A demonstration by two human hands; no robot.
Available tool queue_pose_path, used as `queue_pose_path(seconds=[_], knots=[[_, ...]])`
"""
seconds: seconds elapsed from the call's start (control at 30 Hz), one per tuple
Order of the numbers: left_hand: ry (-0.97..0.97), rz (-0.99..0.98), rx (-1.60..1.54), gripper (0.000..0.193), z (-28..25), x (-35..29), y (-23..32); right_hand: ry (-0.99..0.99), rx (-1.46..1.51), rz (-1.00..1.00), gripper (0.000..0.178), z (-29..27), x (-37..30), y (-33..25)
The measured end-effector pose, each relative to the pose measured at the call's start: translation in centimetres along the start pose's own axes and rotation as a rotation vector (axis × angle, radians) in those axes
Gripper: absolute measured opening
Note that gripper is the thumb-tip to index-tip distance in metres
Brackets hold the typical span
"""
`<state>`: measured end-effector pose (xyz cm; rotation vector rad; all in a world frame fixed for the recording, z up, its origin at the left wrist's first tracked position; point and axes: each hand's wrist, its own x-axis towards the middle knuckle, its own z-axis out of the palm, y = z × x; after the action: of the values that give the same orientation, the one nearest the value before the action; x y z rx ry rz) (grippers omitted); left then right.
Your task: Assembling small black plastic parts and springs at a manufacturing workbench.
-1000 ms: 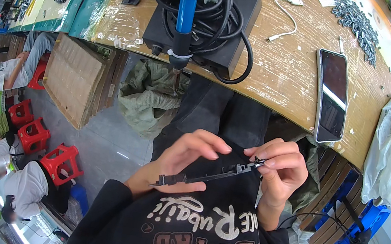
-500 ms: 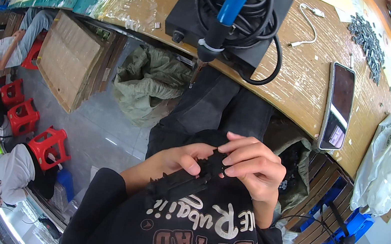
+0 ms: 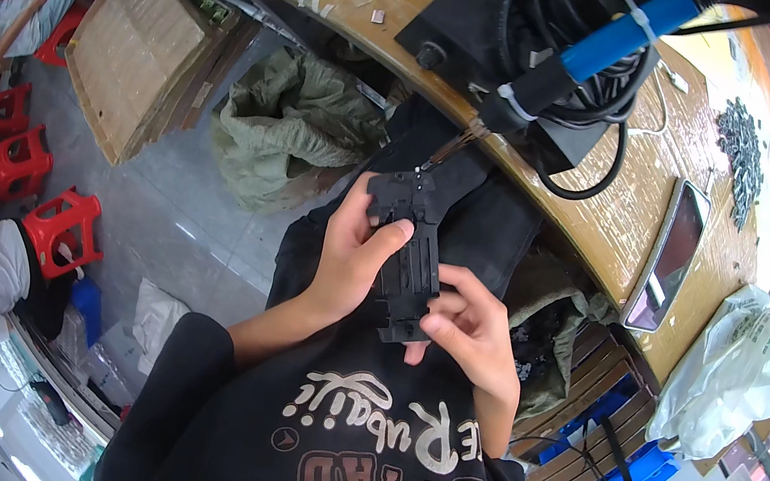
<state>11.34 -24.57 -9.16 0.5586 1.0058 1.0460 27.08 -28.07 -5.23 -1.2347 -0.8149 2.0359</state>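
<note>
Holding a black plastic part [image 3: 410,259] over the lap, both hands work just below the desk [image 3: 623,246] edge. Left to right: red stools [image 3: 58,227] and seated co-workers on the floor at far left; flattened cardboard [image 3: 139,54] leaning under the desk; a crumpled green sack [image 3: 287,131] beside it.

Left hand [image 3: 349,260]: fingers curled round the part's left edge, thumb pressed across its face near the top. Right hand [image 3: 471,328]: fingers pinched on the part's lower end, thumb and forefinger closed on it. The part stands roughly upright between them, its top end touching or very nearly touching the metal tip of the blue-handled soldering iron [image 3: 571,64], which is clamped on the black station [image 3: 496,33] with coiled cable.

Further right: a phone [image 3: 672,254] flat on the desk, a heap of small dark pieces [image 3: 743,145] beyond it, and a white bag [image 3: 734,372] hanging off the edge.

Likely hazards: the left thumb sits close to the iron tip, so a slip upward could mean a burn. Pressing the part too long or off-target could melt the plastic in the wrong spot. Whether the tip actually touches cannot be told.
</note>
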Motion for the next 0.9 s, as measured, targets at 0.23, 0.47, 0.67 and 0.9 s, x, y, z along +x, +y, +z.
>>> queue_pose_path(seconds=[0.23,0.47,0.67,0.9], knots=[[0.004,0.042,-0.020,0.023,0.3,0.5,1.0,-0.020,0.097,0.037,0.038,0.8,0.3,-0.7],[-0.041,0.034,0.007,0.024,0.3,0.4,1.6,-0.013,0.122,0.009,0.036,0.8,0.2,-0.4],[-0.071,0.038,0.005,0.025,0.2,0.5,1.6,-0.011,0.199,-0.031,0.037,0.7,0.2,0.2],[-0.080,0.122,0.083,0.026,-0.2,0.8,1.0,-0.020,0.207,-0.044,0.034,0.9,0.6,0.4]])
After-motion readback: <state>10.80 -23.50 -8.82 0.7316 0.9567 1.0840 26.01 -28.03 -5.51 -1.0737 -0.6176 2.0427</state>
